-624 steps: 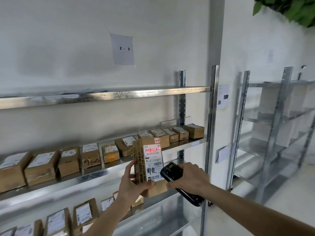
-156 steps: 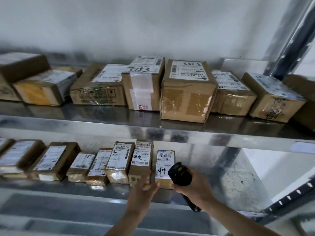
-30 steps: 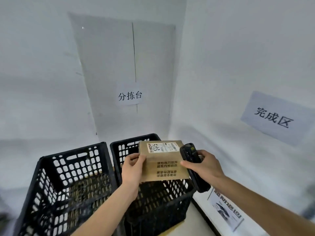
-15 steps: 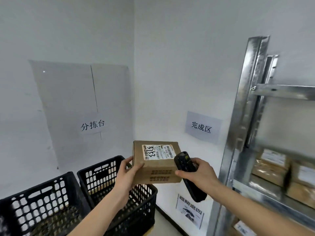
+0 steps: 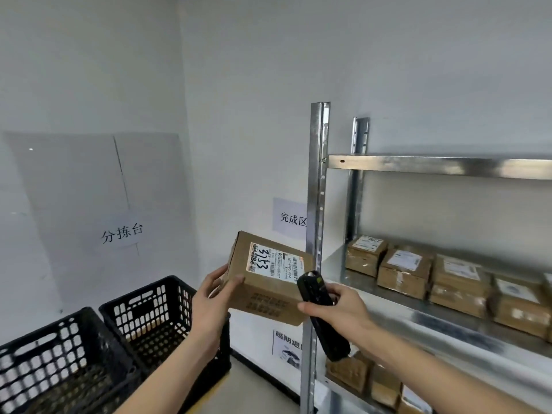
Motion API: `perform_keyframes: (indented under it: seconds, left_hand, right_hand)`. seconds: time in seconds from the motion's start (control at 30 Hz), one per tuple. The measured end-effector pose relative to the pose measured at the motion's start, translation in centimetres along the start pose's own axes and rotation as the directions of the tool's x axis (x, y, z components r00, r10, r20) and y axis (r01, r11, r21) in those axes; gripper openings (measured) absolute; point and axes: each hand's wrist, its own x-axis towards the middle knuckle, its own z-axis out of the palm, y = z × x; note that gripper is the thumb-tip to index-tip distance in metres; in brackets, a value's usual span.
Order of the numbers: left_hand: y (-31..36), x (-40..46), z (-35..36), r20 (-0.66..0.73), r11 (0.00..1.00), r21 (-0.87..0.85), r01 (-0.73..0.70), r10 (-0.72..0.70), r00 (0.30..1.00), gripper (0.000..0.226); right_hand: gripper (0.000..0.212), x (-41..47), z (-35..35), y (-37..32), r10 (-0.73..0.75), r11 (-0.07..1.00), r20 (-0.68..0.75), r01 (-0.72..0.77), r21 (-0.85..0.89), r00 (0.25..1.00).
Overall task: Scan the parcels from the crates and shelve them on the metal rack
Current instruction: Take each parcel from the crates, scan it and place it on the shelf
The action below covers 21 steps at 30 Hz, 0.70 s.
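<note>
My left hand (image 5: 213,297) grips the left end of a brown cardboard parcel (image 5: 265,294), held up at chest height. Its white label with a handwritten number faces me. My right hand (image 5: 340,309) holds a black handheld scanner (image 5: 321,312) just right of the parcel, its head close to the label. Two black plastic crates (image 5: 143,315) stand low on the left. The metal rack (image 5: 318,234) rises at right, with a row of parcels (image 5: 403,273) on its middle shelf.
White walls form a corner behind the parcel, with paper signs taped on them. The rack's front upright stands right behind the parcel's right end. More parcels (image 5: 370,380) lie on the rack's lower shelf. The top shelf edge (image 5: 433,165) runs across at upper right.
The view has swung right from the crates toward the rack. Both hands carried the parcel and scanner along, and the parcel now tilts with its label more toward me.
</note>
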Motion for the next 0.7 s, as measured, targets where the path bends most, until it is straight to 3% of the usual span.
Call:
perform_keyframes:
  seconds: [0.2,0.37,0.7]
  left_hand:
    - [0.9,-9.0,4.0,0.062,1.0,0.012,-0.009,0.009,0.998,0.021]
    - [1.8,-14.4,6.5,0.165,0.999,0.037,-0.009,0.002,0.986,0.053]
    - [4.6,-19.1,8.5,0.234,0.996,0.051,-0.07,0.056,0.971,0.051]
  right_hand:
    - [0.058,-9.7,-4.5,1.9,0.027,0.999,-0.052,-0.028,-0.018,0.998]
    - [0.062,-16.5,-8.2,2.7,0.063,0.995,-0.046,-0.067,-0.079,0.997]
    - [0.085,-26.6,-15.1,2.1,0.114,0.893,-0.162,-0.173,-0.415,0.98]
